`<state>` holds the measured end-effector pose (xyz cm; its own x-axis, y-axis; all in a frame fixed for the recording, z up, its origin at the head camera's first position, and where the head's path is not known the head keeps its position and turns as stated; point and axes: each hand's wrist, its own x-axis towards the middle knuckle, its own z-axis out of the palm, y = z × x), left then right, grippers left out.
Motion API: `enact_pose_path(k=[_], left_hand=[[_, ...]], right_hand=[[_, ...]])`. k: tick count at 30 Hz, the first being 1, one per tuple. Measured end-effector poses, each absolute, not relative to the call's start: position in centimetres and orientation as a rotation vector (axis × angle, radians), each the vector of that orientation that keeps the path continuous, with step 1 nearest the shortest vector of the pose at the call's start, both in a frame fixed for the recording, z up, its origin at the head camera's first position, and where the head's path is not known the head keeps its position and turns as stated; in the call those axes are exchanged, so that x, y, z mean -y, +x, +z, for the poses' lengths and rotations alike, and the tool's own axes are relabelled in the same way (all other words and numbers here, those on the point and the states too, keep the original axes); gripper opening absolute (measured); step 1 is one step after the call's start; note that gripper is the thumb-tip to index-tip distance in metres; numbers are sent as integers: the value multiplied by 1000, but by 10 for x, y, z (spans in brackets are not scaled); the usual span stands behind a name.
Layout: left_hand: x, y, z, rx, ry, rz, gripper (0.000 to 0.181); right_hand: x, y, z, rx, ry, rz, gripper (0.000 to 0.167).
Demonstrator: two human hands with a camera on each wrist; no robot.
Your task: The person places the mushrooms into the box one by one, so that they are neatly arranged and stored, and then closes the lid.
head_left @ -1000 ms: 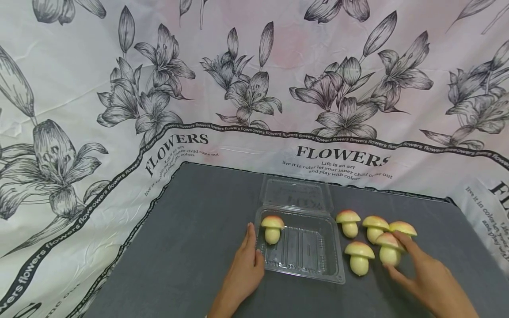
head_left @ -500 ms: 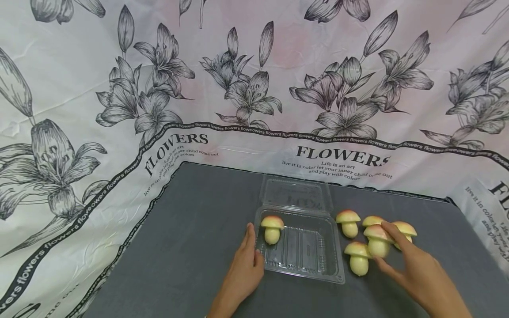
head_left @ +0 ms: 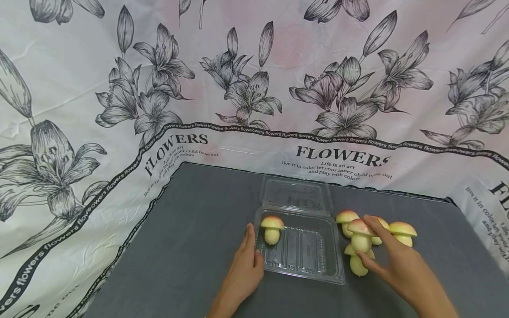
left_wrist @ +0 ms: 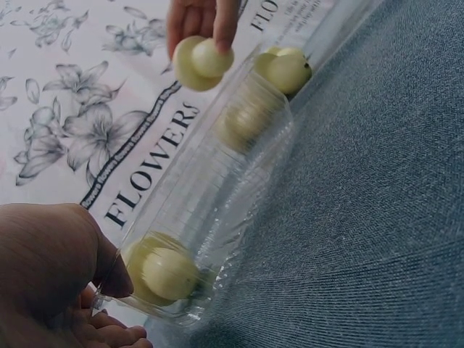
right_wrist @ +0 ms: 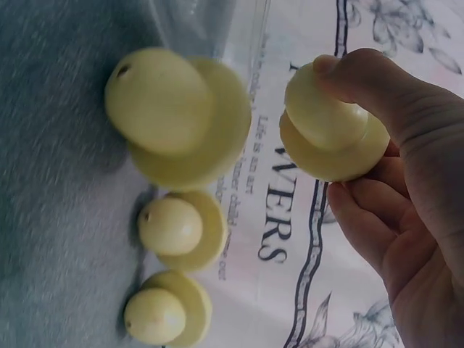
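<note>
My right hand (head_left: pixel 405 265) pinches a toy mushroom (head_left: pixel 361 236) between thumb and fingers. It is held up over the other mushrooms, its stem pointing down; in the right wrist view the thumb presses the pale stem (right_wrist: pixel 326 116). My left hand (head_left: pixel 243 274) grips the left edge of an open clear plastic container (head_left: pixel 304 276), thumb on the wall in the left wrist view. Inside, at the left, stands one mushroom (head_left: pixel 272 236) with a yellow-red cap. Right of the container are several more, among them a front mushroom (head_left: pixel 359 265) partly hidden by the held one.
The container's clear lid (head_left: pixel 296 194) lies folded back behind it. A far-right mushroom (head_left: pixel 403 232) stands beyond my right fingers. The grey tabletop (head_left: pixel 191 229) meets a flower-printed cloth (head_left: pixel 246 145) at the back and left.
My right hand has lifted one mushroom from the group and carried it left, toward the container. The left hand and container stay where they were.
</note>
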<state>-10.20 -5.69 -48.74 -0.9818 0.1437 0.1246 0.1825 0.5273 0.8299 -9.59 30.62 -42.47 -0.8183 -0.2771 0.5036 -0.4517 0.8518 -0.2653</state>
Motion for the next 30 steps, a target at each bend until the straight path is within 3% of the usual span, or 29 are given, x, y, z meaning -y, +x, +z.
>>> enact_pose_path(k=[21,30], left_hand=[[59,-105,-491,2732,-310,-1484,71],[61,-105,-490,2741,-311,-1534,71]], right_hand=[[-254,-120,-426,2555,701,527,97],[-233,-123,-434,2618,726,596,90]])
